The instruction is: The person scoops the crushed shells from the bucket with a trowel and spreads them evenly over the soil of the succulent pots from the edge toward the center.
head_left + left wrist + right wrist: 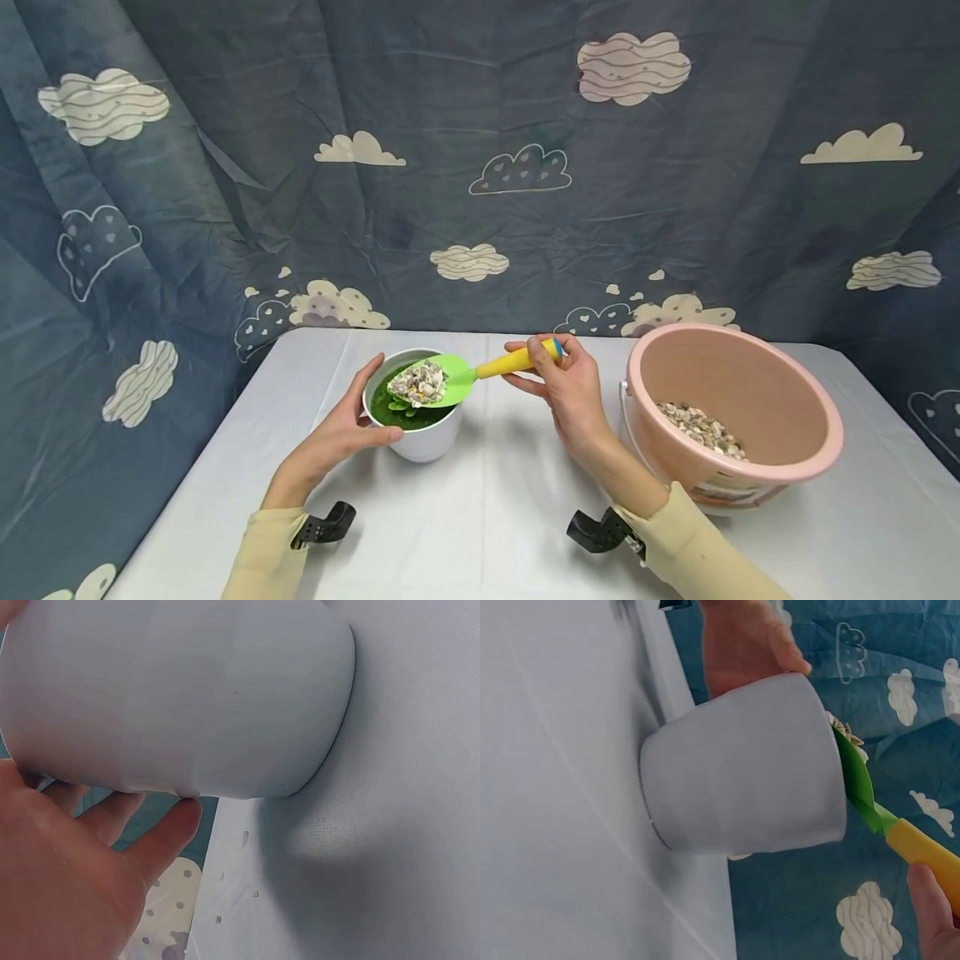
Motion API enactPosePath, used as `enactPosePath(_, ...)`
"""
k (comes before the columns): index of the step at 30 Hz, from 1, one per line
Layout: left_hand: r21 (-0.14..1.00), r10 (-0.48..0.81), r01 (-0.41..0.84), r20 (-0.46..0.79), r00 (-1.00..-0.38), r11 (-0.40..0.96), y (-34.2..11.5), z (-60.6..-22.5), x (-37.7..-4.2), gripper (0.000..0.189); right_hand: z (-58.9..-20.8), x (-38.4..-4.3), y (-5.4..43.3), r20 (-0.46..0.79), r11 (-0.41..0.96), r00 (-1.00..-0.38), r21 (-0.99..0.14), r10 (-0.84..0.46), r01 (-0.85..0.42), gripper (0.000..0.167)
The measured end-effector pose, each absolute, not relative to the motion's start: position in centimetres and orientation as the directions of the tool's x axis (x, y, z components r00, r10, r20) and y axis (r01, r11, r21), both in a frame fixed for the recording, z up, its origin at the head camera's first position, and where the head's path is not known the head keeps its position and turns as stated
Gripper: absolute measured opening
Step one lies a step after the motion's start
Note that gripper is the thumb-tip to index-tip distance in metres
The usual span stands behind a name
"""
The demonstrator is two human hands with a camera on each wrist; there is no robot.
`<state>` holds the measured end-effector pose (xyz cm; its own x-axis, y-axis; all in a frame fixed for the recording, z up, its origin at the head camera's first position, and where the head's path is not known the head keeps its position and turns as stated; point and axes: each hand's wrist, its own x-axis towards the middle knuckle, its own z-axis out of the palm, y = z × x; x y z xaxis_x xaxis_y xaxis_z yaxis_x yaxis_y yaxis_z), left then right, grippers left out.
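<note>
A white flower pot stands on the table, with a small green plant and green soil cover inside. My left hand holds the pot from its left, thumb at the near rim and fingers along the far side; in the left wrist view the fingertips touch its wall. My right hand grips the yellow handle of a small trowel. Its green blade lies over the pot's mouth, loaded with pale pebbles, and hides part of the plant.
To the right of my right hand stands a pink bucket with pebbles in the bottom. A white cloth covers the table. Behind it hangs a dark blue curtain with cloud prints. Black wrist cameras sit on both forearms.
</note>
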<state>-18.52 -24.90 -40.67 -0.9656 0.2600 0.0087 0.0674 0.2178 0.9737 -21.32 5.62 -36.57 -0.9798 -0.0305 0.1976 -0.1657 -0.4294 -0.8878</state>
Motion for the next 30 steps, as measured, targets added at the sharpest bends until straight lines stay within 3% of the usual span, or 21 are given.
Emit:
enactPosePath(9,0.973,0.258,0.055,-0.005,-0.966,0.223,-24.93,-40.52,-18.43,0.107,-36.35,-21.05,5.43,0.278,-0.339,-0.958,-0.91,-0.071,-0.239,0.03)
enactPosePath(30,0.973,0.254,0.035,-0.025,-0.967,0.229,-24.85,-40.43,-18.45,0.107,-35.72,-20.94,4.69,0.361,-0.344,-0.928,-0.886,-0.093,-0.31,0.026)
